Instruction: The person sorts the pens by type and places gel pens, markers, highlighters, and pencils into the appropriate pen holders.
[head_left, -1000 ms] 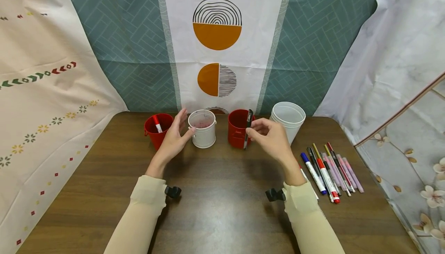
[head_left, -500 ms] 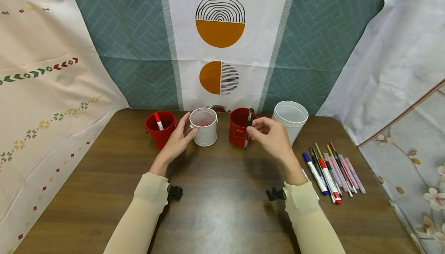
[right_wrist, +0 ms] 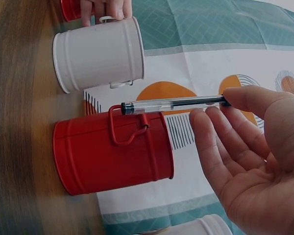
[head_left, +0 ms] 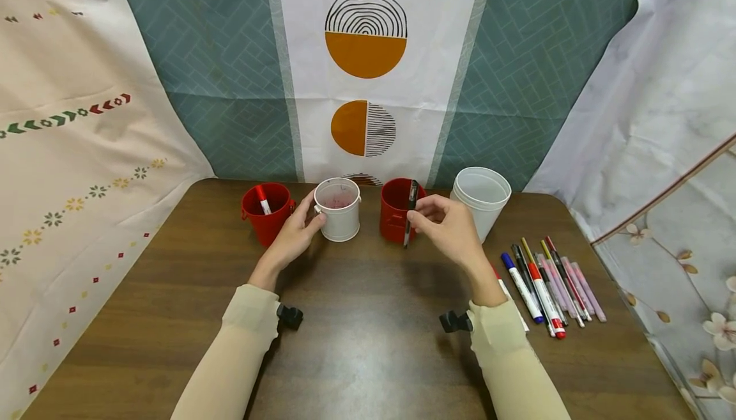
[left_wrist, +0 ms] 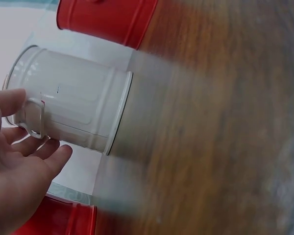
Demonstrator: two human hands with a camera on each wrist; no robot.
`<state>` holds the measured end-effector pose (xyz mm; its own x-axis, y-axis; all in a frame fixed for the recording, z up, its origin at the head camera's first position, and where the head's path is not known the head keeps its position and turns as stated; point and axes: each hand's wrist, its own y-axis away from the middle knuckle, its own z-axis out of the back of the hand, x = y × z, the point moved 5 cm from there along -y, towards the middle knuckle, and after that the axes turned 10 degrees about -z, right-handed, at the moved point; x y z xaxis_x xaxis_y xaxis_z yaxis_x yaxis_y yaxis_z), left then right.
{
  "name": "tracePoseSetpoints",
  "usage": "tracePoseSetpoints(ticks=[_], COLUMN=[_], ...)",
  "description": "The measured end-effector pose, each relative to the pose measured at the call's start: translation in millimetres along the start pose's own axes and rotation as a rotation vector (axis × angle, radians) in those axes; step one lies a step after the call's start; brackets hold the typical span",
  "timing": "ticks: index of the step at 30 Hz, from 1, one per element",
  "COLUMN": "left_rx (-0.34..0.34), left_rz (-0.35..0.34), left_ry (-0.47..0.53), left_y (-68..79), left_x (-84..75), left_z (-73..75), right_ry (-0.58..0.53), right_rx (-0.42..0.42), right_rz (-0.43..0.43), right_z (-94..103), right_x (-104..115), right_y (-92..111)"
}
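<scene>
A small white bucket stands upright at the back of the table. My left hand holds its left side, thumb and fingers around the wall by the small wire handle. In my right hand a clear-barrelled pen with a black cap is pinched between thumb and fingertips. It hangs almost upright at the right front of a red bucket, outside its rim in the head view. The right wrist view shows the pen's clear end near this red bucket's handle.
Another red bucket on the left contains a red-capped marker. A larger white bucket stands behind my right hand. Several pens and markers lie on the table's right side, with a red-and-white marker partly hidden by my right wrist.
My left hand has moved in from beside the white bucket to its side and rim. The pen stays pinched in my right hand, almost still. The head view has shifted slightly.
</scene>
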<state>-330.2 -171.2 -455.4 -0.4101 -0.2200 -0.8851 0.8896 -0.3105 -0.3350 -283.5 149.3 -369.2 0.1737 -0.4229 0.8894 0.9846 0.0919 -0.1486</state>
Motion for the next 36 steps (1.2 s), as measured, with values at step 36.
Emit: tracePoseSetpoints(ticks=[36], left_rx=[0.015], left_rz=[-0.033], left_ry=[-0.088], left_y=[-1.3], left_x=[-2.2], left_z=[3.8], right_ry=[-0.003], right_rx=[-0.004], right_rz=[0.023], right_z=[-6.3], right_x=[5.4], right_y=[-3.1])
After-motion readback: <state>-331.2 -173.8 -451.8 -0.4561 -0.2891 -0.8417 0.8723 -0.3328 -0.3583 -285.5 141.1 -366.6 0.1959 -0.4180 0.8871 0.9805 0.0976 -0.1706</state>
